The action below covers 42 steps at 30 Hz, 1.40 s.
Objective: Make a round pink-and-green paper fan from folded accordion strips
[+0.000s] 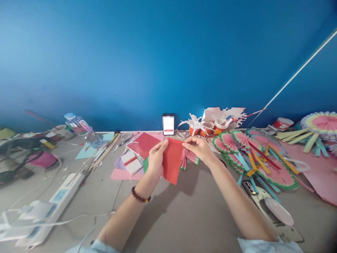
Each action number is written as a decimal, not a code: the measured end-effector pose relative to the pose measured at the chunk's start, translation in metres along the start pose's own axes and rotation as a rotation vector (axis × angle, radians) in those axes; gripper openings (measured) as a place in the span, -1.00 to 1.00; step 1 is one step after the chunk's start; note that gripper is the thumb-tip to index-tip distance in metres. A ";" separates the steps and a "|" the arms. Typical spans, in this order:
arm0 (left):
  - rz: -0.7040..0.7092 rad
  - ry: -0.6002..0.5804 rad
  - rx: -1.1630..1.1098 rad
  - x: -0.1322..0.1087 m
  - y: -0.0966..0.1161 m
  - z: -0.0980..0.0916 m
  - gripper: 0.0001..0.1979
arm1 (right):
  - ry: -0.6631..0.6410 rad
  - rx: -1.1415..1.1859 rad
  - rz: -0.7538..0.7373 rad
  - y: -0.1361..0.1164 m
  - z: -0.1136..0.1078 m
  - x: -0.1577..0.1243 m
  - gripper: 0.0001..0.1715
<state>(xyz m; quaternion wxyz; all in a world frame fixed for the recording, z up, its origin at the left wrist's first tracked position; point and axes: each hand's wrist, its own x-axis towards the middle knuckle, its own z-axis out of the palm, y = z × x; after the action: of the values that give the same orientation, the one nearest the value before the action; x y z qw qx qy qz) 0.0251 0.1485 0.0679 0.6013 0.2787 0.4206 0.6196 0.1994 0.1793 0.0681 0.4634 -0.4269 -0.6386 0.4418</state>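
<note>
A piece of red paper (pixel 172 161) is held up above the middle of the table. My left hand (pixel 156 158) grips its left edge, thumb in front. At the paper's top right corner, my right hand (pixel 197 147) pinches with thumb and forefinger. Behind the paper, a pleated pink and green paper fan (pixel 189 159) lies partly hidden. Left of it lie a darker red sheet (pixel 144 144) and a white packet with a red band (pixel 131 163), both over pink and purple paper.
A phone (pixel 168 125) stands against the blue wall. Paper cups (pixel 219 127) hold paper strips. Several pleated fans (pixel 279 172) pile up at right, near another phone (pixel 276 214) and a mouse (pixel 279 211). At left are a bottle (pixel 84 128), wooden sticks (pixel 106 153) and a power strip (pixel 56 203).
</note>
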 end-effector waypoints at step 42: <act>0.189 -0.058 0.241 0.008 -0.003 -0.006 -0.73 | 0.036 0.125 0.026 -0.002 -0.001 0.000 -0.69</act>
<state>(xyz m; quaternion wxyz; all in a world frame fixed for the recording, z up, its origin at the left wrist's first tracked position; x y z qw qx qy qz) 0.0209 0.1552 0.0613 0.5144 0.4049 0.4463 0.6101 0.1998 0.1792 0.0701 0.4948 -0.4132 -0.5957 0.4791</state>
